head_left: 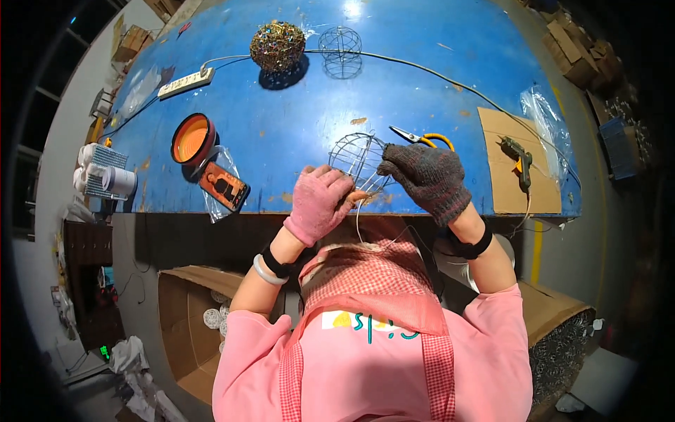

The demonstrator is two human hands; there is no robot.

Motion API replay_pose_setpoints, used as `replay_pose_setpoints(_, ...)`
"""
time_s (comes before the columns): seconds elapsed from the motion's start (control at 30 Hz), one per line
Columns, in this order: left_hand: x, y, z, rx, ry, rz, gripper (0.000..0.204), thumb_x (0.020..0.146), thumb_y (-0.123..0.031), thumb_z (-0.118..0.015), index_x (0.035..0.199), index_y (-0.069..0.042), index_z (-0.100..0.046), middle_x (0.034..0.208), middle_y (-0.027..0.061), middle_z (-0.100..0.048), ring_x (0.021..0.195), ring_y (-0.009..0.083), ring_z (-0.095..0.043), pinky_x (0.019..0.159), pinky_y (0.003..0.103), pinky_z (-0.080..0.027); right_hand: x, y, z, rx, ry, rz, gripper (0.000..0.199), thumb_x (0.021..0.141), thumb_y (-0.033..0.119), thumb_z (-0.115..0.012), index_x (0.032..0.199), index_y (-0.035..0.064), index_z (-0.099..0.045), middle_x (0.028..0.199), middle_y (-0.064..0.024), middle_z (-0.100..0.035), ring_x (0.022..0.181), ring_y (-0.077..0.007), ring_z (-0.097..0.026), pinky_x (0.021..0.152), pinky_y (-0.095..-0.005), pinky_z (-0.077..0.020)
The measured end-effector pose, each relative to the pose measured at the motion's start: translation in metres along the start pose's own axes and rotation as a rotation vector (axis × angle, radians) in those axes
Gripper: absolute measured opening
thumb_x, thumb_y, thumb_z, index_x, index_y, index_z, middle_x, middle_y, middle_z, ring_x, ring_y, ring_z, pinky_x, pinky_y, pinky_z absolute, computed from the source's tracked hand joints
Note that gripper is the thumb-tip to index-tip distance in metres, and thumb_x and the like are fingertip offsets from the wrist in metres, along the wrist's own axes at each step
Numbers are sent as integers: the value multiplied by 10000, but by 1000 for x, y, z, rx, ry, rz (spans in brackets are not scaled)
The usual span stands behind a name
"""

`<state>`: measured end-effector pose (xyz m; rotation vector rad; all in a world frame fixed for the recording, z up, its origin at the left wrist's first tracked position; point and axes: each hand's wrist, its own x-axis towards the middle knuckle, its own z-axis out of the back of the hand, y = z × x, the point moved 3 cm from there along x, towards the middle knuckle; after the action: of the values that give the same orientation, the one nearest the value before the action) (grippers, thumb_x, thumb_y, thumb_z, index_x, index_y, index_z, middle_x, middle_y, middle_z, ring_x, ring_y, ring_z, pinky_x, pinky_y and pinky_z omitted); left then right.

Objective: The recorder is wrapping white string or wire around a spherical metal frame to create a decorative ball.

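A round cage of thin dark wire (pixel 357 152) rests at the table's near edge, between my hands. My left hand (pixel 321 202), in a pink glove with bare fingertips, is closed on its lower left side. From beside the left thumb a thin pale wire (pixel 359 224) hangs in a loop toward my lap. My right hand (pixel 427 179), in a dark grey knitted glove, has its fingers pinched together at the cage's right side; what lies between them is hidden. Yellow-handled pliers (pixel 437 139) lie just beyond the right hand.
A glue gun (pixel 518 163) lies on cardboard (pixel 500 197) at right. On the left are an orange-lined bowl (pixel 193 140), a phone (pixel 224 186) and a power strip (pixel 185 83). A glittery ball (pixel 278 46), another wire cage (pixel 340 53) and a cable (pixel 422 70) occupy the far side.
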<state>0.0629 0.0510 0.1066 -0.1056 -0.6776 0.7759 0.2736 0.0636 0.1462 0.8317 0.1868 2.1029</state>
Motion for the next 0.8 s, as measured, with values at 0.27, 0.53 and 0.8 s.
replay_pose_setpoints(0.27, -13, 2, 11, -81, 77, -8, 174, 803, -222, -741, 799, -105, -612, 790, 51, -603, 761, 276, -553, 705, 409, -392, 5, -1, 5, -105, 211, -57, 163, 926, 279, -661, 1020, 152, -703, 867, -48, -721, 743, -281, -692, 601, -373, -519)
replay_pose_setpoints(0.53, -37, -2, 27, -219, 44, -84, 246, 716, -235, -776, 756, -101, -574, 759, 46, -550, 736, 288, -513, 694, 414, -371, -3, -46, -8, 78, 224, -283, 202, 943, 287, -642, 977, 103, -719, 883, -84, -724, 782, -278, -697, 694, -347, -540)
replay_pose_setpoints(0.8, -43, -13, 28, -385, -81, -149, 259, 687, -280, -771, 788, -107, -607, 820, 47, -571, 734, 296, -495, 702, 429, -381, -21, -44, -63, 503, 449, -323, 238, 959, 207, -595, 1114, 49, -681, 925, -126, -710, 816, -246, -677, 751, -342, -530)
